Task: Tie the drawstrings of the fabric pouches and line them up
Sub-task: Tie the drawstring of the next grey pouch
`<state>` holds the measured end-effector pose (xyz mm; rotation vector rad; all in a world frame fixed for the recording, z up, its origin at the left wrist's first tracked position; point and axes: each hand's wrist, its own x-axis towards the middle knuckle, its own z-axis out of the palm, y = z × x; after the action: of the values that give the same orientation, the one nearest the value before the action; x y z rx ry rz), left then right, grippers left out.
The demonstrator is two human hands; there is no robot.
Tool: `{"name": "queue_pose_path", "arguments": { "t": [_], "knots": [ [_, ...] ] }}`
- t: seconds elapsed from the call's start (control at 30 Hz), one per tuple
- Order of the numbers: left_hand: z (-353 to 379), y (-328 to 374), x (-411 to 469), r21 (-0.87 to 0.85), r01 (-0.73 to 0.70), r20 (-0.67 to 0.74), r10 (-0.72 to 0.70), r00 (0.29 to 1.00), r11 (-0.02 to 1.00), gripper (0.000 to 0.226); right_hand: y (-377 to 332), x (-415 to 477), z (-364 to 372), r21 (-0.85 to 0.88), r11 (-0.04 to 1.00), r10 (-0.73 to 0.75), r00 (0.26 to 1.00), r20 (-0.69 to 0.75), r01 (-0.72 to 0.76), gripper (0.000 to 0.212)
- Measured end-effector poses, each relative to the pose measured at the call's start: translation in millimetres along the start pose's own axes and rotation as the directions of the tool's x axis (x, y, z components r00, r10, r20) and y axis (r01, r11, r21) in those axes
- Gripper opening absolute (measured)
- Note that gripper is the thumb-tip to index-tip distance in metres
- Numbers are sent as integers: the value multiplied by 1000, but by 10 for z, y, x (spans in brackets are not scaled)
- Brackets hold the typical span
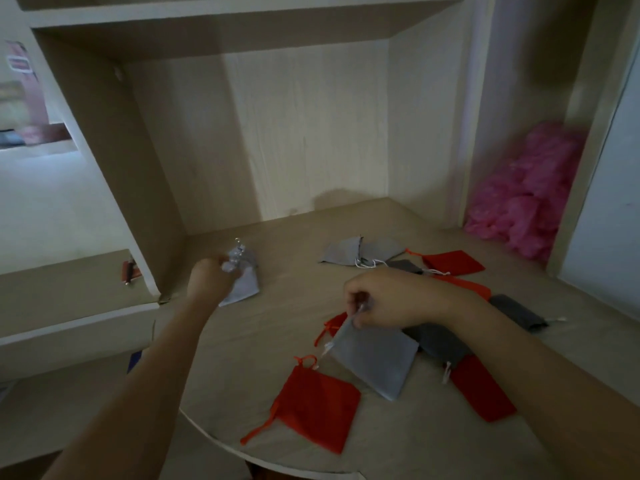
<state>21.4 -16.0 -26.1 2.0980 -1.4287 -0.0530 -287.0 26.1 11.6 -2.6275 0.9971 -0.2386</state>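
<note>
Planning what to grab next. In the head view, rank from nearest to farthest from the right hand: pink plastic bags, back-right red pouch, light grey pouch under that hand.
1. Light grey pouch, pinched by the right hand, front centre.
2. Red pouch, back right of the table.
3. Pink plastic bags, far right corner, beyond the red pouch.

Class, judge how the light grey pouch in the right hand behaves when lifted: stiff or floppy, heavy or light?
Probably floppy: the light grey pouch droops where the right hand pinches its top. Likely light: it looks flat and thin.
</note>
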Motion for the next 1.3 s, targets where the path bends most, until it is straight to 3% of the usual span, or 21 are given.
{"name": "queue_pose_path", "arguments": {
  "t": [0.07,0.1,0.17,0.23,0.27,0.37,0.5,0.63,0.83,1.0,1.13,1.3],
  "knots": [
    [-149,285,-306,-265,-117,39,132,990,957,25,-39,-31,-72,34,999,-14,998,-62,16,6],
    [-255,440,-510,-408,-146,134,218,967,901,25,-65,-46,-104,80,996,-23,995,-100,31,6],
    [-447,671,-915,-631,-166,315,445,838,758,28,-118,-69,-159,179,981,-34,980,-196,70,7],
    [-555,784,-1175,-695,-212,369,594,715,687,29,-173,-82,-195,270,958,-21,961,-276,99,9],
    [-563,785,-1237,-713,-213,370,617,695,668,28,-198,-86,-202,319,941,-15,955,-296,113,11],
    [-578,777,-1304,-747,-146,371,589,718,649,26,-255,-103,-202,466,866,-25,946,-323,182,16],
    [-596,687,-1295,-658,-309,302,616,728,687,26,-300,-99,-202,508,837,-8,932,-362,204,24],
    [-603,674,-1317,-740,-253,199,562,803,623,7,-306,-101,-236,449,870,-13,920,-392,204,27],
    [-628,561,-1243,-713,-297,37,458,888,635,12,-243,-101,-284,346,933,83,873,-480,102,17],
    [-595,425,-1186,-708,-241,83,418,905,663,29,-150,-103,-271,306,949,89,873,-479,71,16],
    [-584,344,-1136,-661,-188,104,338,936,727,11,-58,-70,-256,397,917,191,841,-506,30,6],
    [-566,279,-1136,-734,-86,197,332,923,674,14,69,-41,-223,540,836,253,804,-539,99,16]
  ]
}}
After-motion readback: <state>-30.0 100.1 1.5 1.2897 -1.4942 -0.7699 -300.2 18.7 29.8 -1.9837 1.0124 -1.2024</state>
